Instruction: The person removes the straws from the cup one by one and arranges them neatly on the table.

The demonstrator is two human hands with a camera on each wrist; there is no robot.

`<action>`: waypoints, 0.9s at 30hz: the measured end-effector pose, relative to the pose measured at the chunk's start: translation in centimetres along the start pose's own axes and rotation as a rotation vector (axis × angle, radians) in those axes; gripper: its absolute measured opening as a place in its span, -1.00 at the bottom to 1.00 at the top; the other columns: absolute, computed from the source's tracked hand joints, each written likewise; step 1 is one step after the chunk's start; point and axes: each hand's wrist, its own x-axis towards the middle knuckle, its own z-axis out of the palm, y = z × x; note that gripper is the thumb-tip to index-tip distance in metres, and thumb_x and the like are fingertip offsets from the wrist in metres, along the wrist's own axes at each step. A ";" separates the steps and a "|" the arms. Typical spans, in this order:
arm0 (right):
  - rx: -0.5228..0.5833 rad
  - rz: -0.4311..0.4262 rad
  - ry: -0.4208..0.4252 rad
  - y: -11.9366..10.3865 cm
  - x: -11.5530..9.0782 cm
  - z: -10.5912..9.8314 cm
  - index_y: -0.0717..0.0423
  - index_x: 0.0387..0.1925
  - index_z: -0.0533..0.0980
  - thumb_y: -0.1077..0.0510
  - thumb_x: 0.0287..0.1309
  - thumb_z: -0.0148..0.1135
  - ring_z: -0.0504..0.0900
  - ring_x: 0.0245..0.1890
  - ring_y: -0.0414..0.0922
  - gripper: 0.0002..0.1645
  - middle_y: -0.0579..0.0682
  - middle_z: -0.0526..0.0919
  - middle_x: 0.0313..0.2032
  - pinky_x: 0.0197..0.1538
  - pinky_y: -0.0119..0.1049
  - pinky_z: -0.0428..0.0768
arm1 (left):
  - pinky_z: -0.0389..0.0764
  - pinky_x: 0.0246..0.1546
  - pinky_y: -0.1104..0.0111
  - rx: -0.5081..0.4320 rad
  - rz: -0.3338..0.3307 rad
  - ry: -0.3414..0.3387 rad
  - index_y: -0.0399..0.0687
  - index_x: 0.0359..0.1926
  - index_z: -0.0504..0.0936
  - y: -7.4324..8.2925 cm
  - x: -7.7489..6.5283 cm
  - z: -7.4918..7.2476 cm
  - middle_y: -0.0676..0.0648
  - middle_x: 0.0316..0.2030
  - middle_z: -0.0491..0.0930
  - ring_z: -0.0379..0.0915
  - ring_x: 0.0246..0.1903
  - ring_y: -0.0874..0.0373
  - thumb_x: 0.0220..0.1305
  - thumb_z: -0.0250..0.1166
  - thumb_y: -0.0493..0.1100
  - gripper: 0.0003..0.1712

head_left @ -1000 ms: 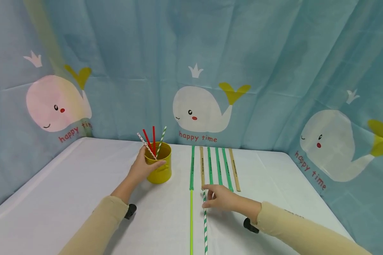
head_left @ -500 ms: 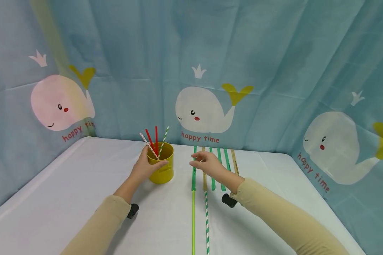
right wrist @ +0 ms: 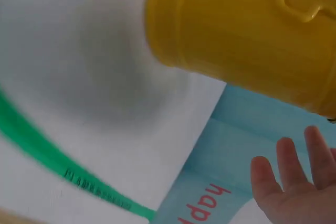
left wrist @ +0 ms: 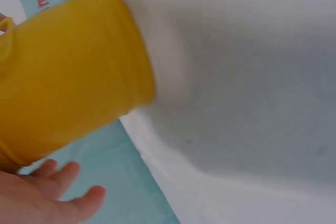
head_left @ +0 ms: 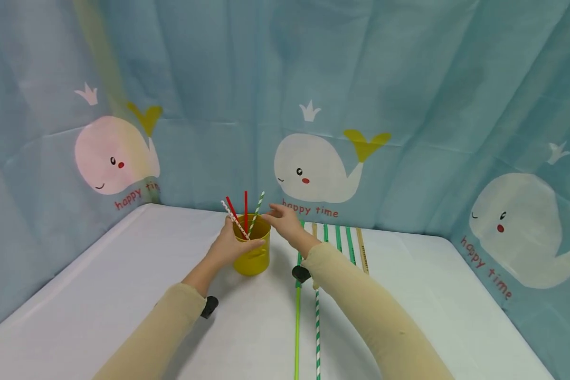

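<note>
A yellow bucket [head_left: 253, 259] stands on the table, holding a spotted white straw [head_left: 234, 217], a green-striped straw [head_left: 257, 211] and two red straws [head_left: 246, 206]. My left hand [head_left: 224, 248] holds the bucket at its left side, thumb across the front near the rim. In the left wrist view its other fingers [left wrist: 65, 177] extend beside the wall. My right hand [head_left: 286, 224] is at the bucket's right rim, close to the green-striped straw. The right wrist view shows its fingers [right wrist: 290, 163] spread and apart from the bucket.
Right of the bucket lie several green and tan wrapped strips [head_left: 351, 248] in a row. Toward me, in line with two of them, lie a light green straw [head_left: 297, 330] and a green-and-white striped straw [head_left: 317, 335]. A blue curtain [head_left: 209, 158] rises behind the table.
My right hand has left the striped straw on the table and moved left and away from me to the bucket rim. The left hand stays on the bucket; the view has turned slightly left.
</note>
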 end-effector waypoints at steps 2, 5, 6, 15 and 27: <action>0.038 0.035 0.016 0.2 0.5 0.0 0.24 0.37 0.28 0.15 0.38 0.14 0.44 0.25 0.05 -0.40 0.19 0.52 0.19 0.31 -0.03 0.35 | 0.04 0.30 -0.25 0.024 -0.022 0.001 -0.31 0.47 -0.43 0.5 0.2 0.3 -0.41 0.43 -0.06 -0.04 0.38 -0.35 0.09 0.36 0.31 0.42; 0.065 0.090 0.034 0.5 0.8 0.0 0.23 0.34 0.33 0.18 0.39 0.11 0.49 0.20 0.05 -0.45 0.17 0.55 0.15 0.31 -0.01 0.34 | 0.07 0.28 -0.27 0.036 -0.032 0.005 -0.30 0.48 -0.33 1.0 0.3 0.5 -0.41 0.41 0.01 0.02 0.35 -0.35 0.11 0.35 0.31 0.35; 0.069 0.103 0.034 0.6 0.7 0.0 0.22 0.34 0.34 0.18 0.39 0.11 0.52 0.17 0.05 -0.46 0.17 0.57 0.14 0.31 0.00 0.34 | 0.09 0.28 -0.25 0.027 -0.026 0.007 -0.28 0.48 -0.26 1.0 0.4 0.5 -0.38 0.39 0.06 0.05 0.34 -0.33 0.12 0.36 0.29 0.30; 0.068 0.115 0.015 0.3 0.0 -0.2 0.19 0.28 0.41 0.17 0.38 0.12 0.61 0.00 0.08 -0.52 0.15 0.61 0.07 0.27 0.10 0.36 | 0.28 0.24 -0.14 0.035 0.065 -0.078 -0.32 0.34 0.08 0.9 0.8 -1.0 -0.38 0.26 0.21 0.22 0.23 -0.28 0.22 0.36 0.10 -0.07; 0.106 0.208 0.025 -0.2 0.0 -0.4 0.08 0.37 0.33 0.12 0.37 0.15 0.48 0.17 0.12 -0.42 0.11 0.55 0.17 0.26 0.16 0.35 | 0.05 0.12 -0.46 0.265 0.011 -0.014 -0.31 0.24 0.23 1.6 1.3 -0.3 -0.31 0.22 0.28 0.12 0.26 -0.22 0.06 0.35 0.31 -0.01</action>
